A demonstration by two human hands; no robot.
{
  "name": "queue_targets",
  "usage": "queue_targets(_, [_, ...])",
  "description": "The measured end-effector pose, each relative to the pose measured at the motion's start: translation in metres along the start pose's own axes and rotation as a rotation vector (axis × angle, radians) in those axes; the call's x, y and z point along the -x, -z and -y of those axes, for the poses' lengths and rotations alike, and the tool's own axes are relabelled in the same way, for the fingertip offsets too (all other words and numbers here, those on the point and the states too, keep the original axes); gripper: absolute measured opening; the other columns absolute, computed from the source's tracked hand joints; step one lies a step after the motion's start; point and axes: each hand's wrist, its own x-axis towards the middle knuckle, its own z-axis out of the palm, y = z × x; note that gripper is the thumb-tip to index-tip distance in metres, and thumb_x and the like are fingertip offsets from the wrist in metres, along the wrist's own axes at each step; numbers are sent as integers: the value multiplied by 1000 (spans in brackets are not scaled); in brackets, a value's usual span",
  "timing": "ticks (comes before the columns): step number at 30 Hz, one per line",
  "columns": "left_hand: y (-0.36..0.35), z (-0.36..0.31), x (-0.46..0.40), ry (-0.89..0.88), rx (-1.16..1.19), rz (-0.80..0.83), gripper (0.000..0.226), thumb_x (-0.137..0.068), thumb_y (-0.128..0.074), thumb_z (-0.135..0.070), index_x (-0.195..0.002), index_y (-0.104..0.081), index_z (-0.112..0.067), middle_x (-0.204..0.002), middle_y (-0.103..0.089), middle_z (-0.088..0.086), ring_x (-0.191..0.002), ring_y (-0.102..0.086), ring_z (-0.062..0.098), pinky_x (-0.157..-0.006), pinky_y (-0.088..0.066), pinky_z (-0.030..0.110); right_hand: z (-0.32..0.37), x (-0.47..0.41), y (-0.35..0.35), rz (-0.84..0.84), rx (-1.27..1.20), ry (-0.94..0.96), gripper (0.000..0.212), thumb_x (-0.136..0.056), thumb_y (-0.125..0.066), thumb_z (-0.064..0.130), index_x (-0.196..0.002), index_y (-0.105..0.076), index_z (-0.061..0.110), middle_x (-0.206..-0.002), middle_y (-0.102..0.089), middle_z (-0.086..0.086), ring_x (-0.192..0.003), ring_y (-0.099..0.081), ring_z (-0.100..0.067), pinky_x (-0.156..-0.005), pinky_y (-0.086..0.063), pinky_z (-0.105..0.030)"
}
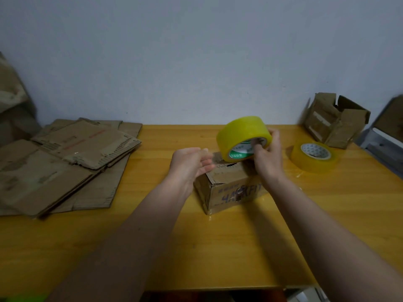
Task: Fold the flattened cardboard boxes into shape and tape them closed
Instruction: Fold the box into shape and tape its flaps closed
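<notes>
Two bare forearms in view, no sleeves visible up to the frame edge. Left hand (192, 163) and right hand (267, 155): no gloves, no rings, no watch or wristband. Nails short, unpainted as far as visible. Forearms slim; lower parts sit in shadow, detail lost there.

You are reaching both bare forearms forward from the lower edge of the view, the two drawing closer together toward the hands. Your right hand (267, 152) is gripping a tape roll (243, 138) held up on edge, with the thumb hooked into its core and the fingers curling over the far rim. Your left hand (192, 163) is hovering just beside it with the palm turned inward, the fingers lightly bent and holding nothing that can be made out.
</notes>
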Motion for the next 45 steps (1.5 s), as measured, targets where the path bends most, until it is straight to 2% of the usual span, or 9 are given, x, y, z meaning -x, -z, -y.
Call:
queue_targets(5, [1,6,0,-45,-210,14,10,-82,-73,-3,-73,-69,-5,-70,-65,8,-52,-54,9,-53,-52,16,6,3,-3,-11,-19,62,37,-82,-47,-12,-93,-49,23,-79,-54,5,-66,-49,1,-57,-39,-14])
queue_targets(9, [2,5,4,4,-161,63,11,-87,-68,-4,-77,-63,-3,-65,-59,4,-54,-43,8,-48,-41,14,9,7,-7,-86,-65,124,25,-89,-51,-6,-97,-56,17,-81,-57,8,-65,-52,12,-61,-40,-8])
queue_targets(12, [10,1,5,98,-53,111,11,-90,-61,1,-79,-60,-1,-68,-54,6,-55,-37,8,-42,-36,12,8,9,-9,-140,-59,132,20,-91,-51,-1,-103,-56,15,-84,-58,10,-76,-56,1,-66,-42,-8])
queue_targets(19, [35,9,11,262,186,141,4,-90,-56,7,-94,-58,6,-74,-51,10,-60,-33,9,-41,-42,16,6,8,-14,-48,91,117,48,-86,-46,-6,-125,-53,22,-100,-56,19,-87,-53,12,-78,-44,-10])
queue_targets(23, [38,25,10,270,232,113,5,-93,-54,5,-97,-57,5,-78,-49,10,-60,-36,10,-53,-44,20,5,8,-14,-26,195,148,54,-85,-53,-2,-133,-46,23,-95,-45,31,-83,-43,28,-68,-33,5])
queue_targets(30, [41,42,2,259,288,15,12,-96,-55,-8,-84,-57,-4,-74,-49,7,-69,-48,15,-66,-48,29,10,9,-19,8,288,165,57,-83,-54,-2,-132,-45,27,-90,-46,26,-83,-48,14,-77,-42,-24])
queue_targets(36, [33,56,-2,309,377,-41,13,-99,-52,-13,-91,-56,-2,-90,-58,11,-81,-56,20,-70,-49,33,10,10,-26,87,289,173,28,-86,-62,9,-110,-57,23,-93,-57,5,-90,-56,-16,-70,-42,-19])
queue_targets(41, [13,73,-6,84,-202,-175,33,-104,-37,-30,-104,-55,-2,-87,-59,12,-78,-59,24,-67,-51,35,6,13,-28,116,307,174,12,-90,-60,16,-91,-52,25,-76,-52,16,-71,-52,13,-53,-33,-1])
queue_targets(45, [7,74,-12,-18,-637,-209,50,-101,-29,-33,-116,-53,7,-105,-60,21,-94,-57,36,-53,-32,33,5,11,-27,120,283,150,14,-90,-62,15,-90,-51,24,-78,-52,16,-71,-50,3,-54,-34,-1])
